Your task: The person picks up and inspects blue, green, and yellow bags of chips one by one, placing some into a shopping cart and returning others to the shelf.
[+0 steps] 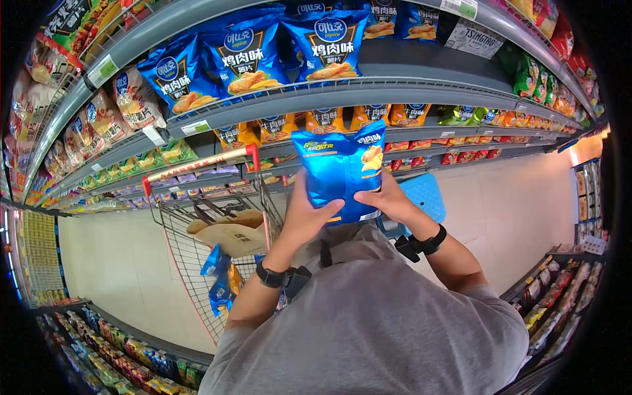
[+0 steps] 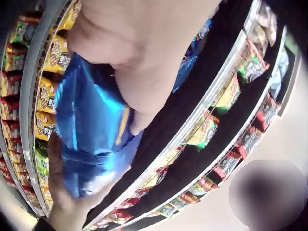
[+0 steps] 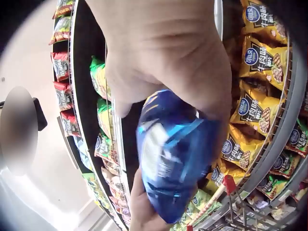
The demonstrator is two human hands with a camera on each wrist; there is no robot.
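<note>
We hold a blue chip bag upright at the centre of the head view, just below the middle shelf and above the cart. Our left hand grips its lower left edge, thumb laid across the front; our right hand grips the lower right corner, fingers curled behind. In the left wrist view the bag fills the left half of the frame, pinched between the left hand above and the right hand at the lower left. In the right wrist view the bag sits at the centre under the right hand, with the left hand at the bottom edge.

The cart stands at the left centre of the head view, with a red handle, a tan bag and blue packets inside. A blue basket shows right of the hands. More blue bags line the upper shelf, orange ones the row behind.
</note>
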